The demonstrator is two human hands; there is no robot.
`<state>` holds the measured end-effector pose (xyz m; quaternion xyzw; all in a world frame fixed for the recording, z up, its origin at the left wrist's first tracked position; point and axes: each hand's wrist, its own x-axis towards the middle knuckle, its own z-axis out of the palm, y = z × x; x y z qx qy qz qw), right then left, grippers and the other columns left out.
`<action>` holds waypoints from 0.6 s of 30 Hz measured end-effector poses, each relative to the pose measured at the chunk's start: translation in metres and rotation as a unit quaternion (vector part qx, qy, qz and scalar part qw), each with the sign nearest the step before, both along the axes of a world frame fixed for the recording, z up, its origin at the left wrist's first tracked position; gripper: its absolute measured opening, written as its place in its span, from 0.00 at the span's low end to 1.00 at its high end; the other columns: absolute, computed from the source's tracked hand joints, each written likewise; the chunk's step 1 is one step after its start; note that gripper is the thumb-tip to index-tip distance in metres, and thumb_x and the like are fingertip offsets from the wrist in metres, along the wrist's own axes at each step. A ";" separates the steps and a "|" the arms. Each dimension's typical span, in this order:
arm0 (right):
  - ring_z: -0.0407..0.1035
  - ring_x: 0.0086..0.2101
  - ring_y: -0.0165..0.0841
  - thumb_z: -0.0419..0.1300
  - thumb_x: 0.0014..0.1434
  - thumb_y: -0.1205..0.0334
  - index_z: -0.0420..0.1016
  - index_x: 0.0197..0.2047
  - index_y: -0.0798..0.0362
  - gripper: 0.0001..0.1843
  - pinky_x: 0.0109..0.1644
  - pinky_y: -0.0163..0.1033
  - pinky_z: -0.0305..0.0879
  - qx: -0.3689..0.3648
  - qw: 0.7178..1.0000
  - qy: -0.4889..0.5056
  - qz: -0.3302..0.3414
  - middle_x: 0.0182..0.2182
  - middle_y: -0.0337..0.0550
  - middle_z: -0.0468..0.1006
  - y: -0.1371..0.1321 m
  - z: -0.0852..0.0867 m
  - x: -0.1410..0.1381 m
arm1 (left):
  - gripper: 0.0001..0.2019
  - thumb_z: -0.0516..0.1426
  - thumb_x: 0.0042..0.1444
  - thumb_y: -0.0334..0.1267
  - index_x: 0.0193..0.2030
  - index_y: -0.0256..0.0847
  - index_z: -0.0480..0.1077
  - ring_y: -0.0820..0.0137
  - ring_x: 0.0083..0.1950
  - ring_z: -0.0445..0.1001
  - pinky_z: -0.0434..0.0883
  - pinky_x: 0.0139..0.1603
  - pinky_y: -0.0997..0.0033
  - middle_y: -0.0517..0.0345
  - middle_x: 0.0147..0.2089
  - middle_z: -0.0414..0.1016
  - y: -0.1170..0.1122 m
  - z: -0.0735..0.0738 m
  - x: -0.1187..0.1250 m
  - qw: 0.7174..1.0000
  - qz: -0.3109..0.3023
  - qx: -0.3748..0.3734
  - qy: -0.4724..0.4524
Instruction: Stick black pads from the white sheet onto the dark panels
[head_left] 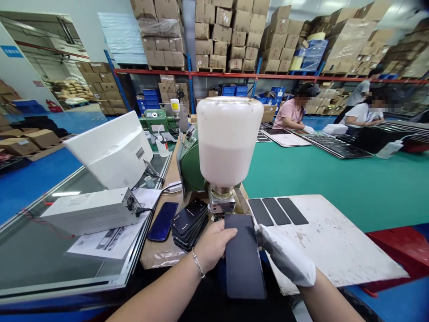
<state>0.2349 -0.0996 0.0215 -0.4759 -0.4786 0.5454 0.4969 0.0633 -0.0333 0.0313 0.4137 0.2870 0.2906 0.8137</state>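
Note:
My left hand (212,245), bare with a thin bracelet, grips the left edge of a dark rectangular panel (243,259). On the panel's right edge my right hand (284,256), in a white glove, is closed. The panel's far end sits under the metal nozzle (221,202) of a dispenser with a large white jar (228,138) on top. A stack of black panels (189,222) lies just left of my left hand. Three dark strips (277,211) lie side by side on a worn white board (331,241) to the right.
A dark phone (162,221), a white power unit (92,210) on papers, and the back of a white monitor (112,150) stand at left. A green machine (188,163) sits behind the dispenser. Two people work at the green table (335,179). Shelves hold cardboard boxes.

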 end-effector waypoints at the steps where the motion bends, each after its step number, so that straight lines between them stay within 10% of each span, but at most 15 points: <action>1: 0.67 0.47 0.40 0.56 0.54 0.41 0.75 0.44 0.47 0.22 0.55 0.46 0.62 0.005 1.000 -0.001 -0.015 0.45 0.46 0.76 0.000 0.003 0.001 | 0.10 0.58 0.48 0.35 0.38 0.34 0.72 0.72 0.25 0.70 0.68 0.27 0.73 0.55 0.26 0.74 0.001 0.002 0.006 1.000 0.001 -0.012 0.001; 10: 0.63 0.52 0.38 0.55 0.57 0.46 0.71 0.51 0.48 0.22 0.59 0.45 0.56 -0.065 0.997 0.006 0.027 0.51 0.44 0.72 0.023 0.046 -0.068 | 0.11 0.59 0.48 0.34 0.39 0.36 0.73 0.70 0.28 0.73 0.70 0.29 0.72 0.55 0.30 0.77 -0.008 0.034 -0.049 0.986 0.165 -0.029 0.016; 18: 0.66 0.31 0.33 0.60 0.51 0.49 0.70 0.31 0.53 0.15 0.35 0.37 0.64 -0.030 0.984 -0.089 0.153 0.28 0.39 0.72 0.053 0.056 -0.110 | 0.13 0.62 0.47 0.37 0.41 0.38 0.74 0.66 0.31 0.75 0.71 0.32 0.69 0.53 0.32 0.78 -0.021 0.024 -0.120 0.974 0.215 0.030 0.064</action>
